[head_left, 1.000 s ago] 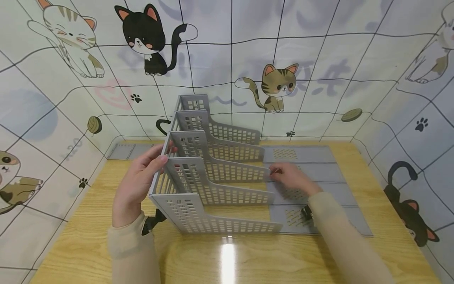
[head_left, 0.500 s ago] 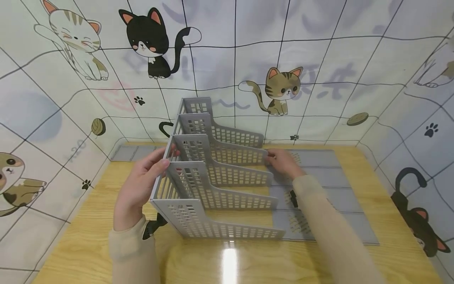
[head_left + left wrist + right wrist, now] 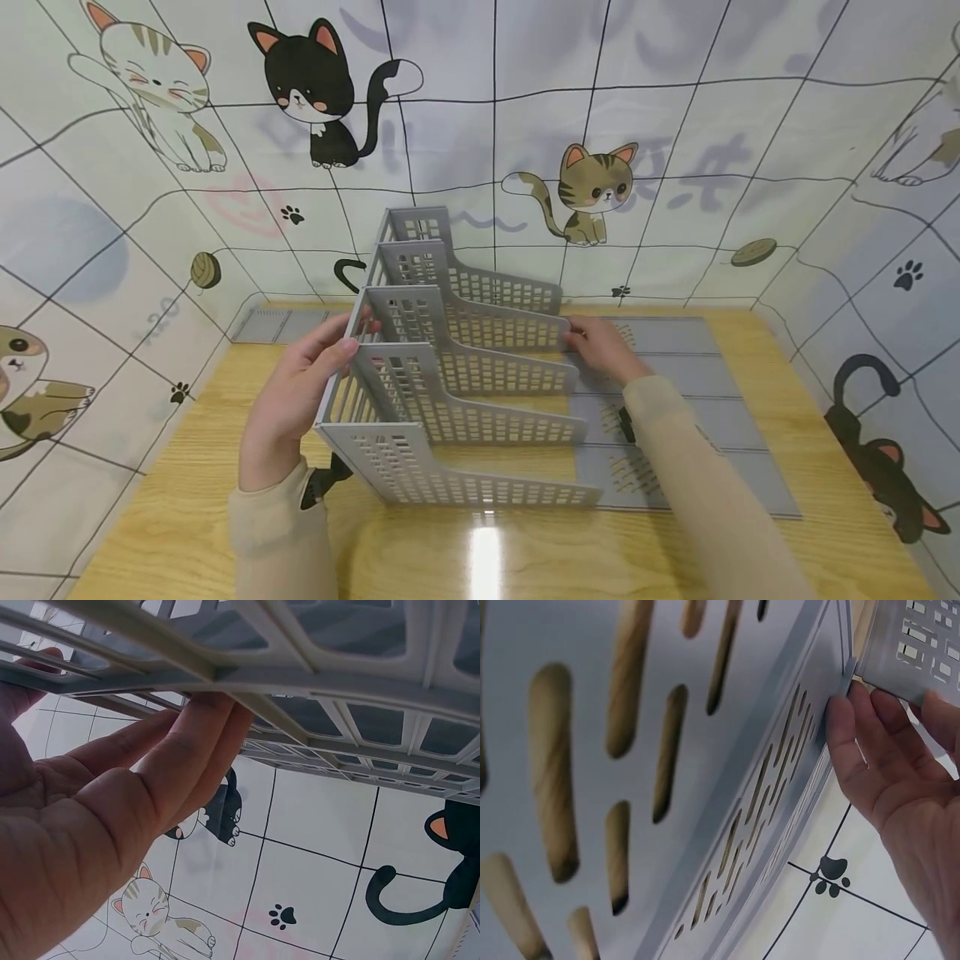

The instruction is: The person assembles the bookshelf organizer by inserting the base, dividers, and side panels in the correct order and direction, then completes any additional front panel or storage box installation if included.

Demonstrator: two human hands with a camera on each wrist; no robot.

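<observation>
A grey plastic file rack (image 3: 502, 421) stands on the table, its several perforated dividers rising upright and its slatted back facing left. My left hand (image 3: 288, 396) grips that back edge, thumb on the near side and fingers between the slats; the left wrist view shows the fingers (image 3: 184, 754) curled up against the lattice. At the right, my right hand (image 3: 603, 346) pinches the low front end of the second divider from the back (image 3: 517, 325). Beneath that hand lies a flat grey slotted panel (image 3: 697, 400), meeting the divider ends. In the right wrist view, fingertips touch the panel's edge (image 3: 844, 682).
Another flat grey panel (image 3: 258, 325) lies at the table's back left, partly hidden by the left hand. The wooden table (image 3: 420, 554) extends in front of the rack. A cat-printed cloth (image 3: 465, 133) surrounds the table at the back and sides.
My right hand has moved back from the third divider's front end to the second one's. The left hand keeps its grip on the rack. The head view has shifted slightly.
</observation>
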